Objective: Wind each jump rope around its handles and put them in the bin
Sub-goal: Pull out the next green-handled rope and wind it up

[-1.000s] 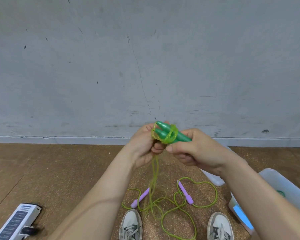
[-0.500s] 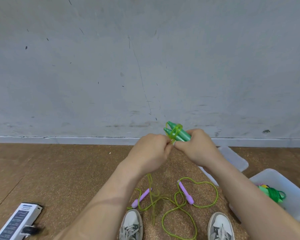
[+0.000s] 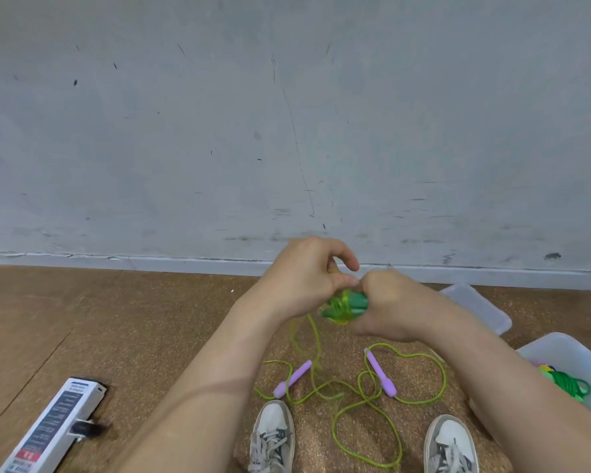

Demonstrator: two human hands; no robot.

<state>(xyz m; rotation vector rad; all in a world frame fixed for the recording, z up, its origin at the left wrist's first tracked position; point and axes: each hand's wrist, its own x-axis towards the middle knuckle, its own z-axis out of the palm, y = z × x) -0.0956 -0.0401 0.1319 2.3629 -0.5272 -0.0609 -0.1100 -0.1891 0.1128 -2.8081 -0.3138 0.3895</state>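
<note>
My right hand (image 3: 394, 307) gripped the pair of green handles (image 3: 347, 303), fingers curled round them. Half a second earlier the handle tips had pointed up and away, above both hands; now they were tipped down toward my lower left and sat lower, between the hands. My left hand (image 3: 304, 278) had risen above the handles, fingers curled, pinching a short stretch of the yellow-green cord (image 3: 314, 339) near the tips of thumb and forefinger. Several turns of cord lay round the handles. The loose remainder hung from below the hands to the floor (image 3: 151, 322), with less slack lying there than before. The purple-handled rope (image 3: 381, 372) lay unmoved on the floor between my shoes. The bin (image 3: 560, 348) stood at my right, holding a wound green rope (image 3: 570, 385), and its lid (image 3: 475, 307) lay behind it.
</note>
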